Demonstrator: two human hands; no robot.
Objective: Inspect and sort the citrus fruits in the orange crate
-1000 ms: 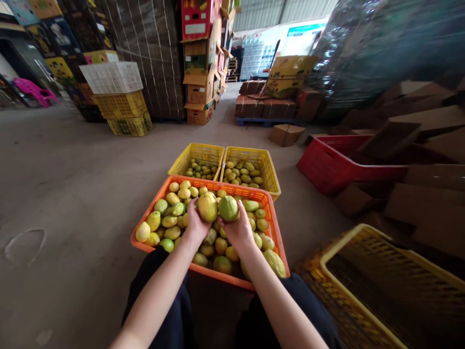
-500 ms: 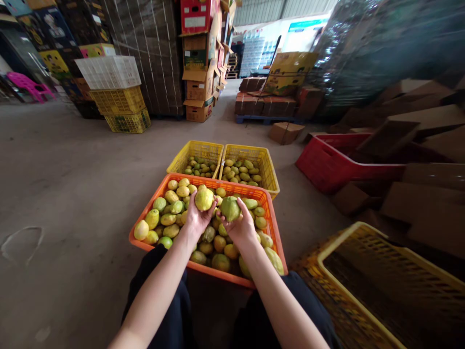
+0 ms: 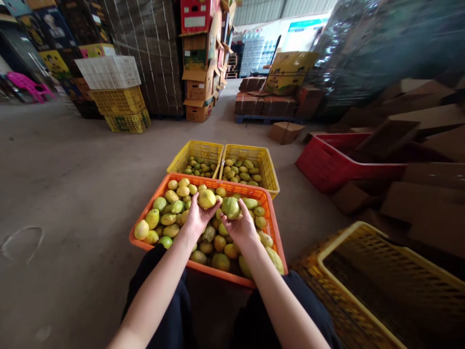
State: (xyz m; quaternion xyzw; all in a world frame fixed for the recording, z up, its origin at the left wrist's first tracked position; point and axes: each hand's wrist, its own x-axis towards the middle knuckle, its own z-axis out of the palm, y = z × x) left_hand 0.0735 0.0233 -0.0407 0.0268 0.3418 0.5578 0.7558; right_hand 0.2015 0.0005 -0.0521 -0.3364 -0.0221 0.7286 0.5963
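Observation:
My left hand [image 3: 198,216] is closed around a yellow fruit [image 3: 207,199], thumb on its left side and fingers beneath. Close beside it, my right hand [image 3: 241,227] grips a green fruit [image 3: 230,207], with the thumb along its right side. Both hands are above an orange crate [image 3: 279,242] that holds many yellow and green fruits, some hidden under my hands and forearms. The two held fruits are a small distance apart.
Two yellow crates [image 3: 175,158] [image 3: 271,169] with smaller-looking fruits adjoin the orange crate's far side. A yellow crate [image 3: 348,291] stands at right front, a red crate [image 3: 319,165] beyond it. Cardboard boxes [image 3: 425,194] lie at right; stacked crates [image 3: 121,99] stand back left.
The yellow fruit has shifted slightly to the right and turned a little in my left hand. My right hand and the green fruit have barely moved.

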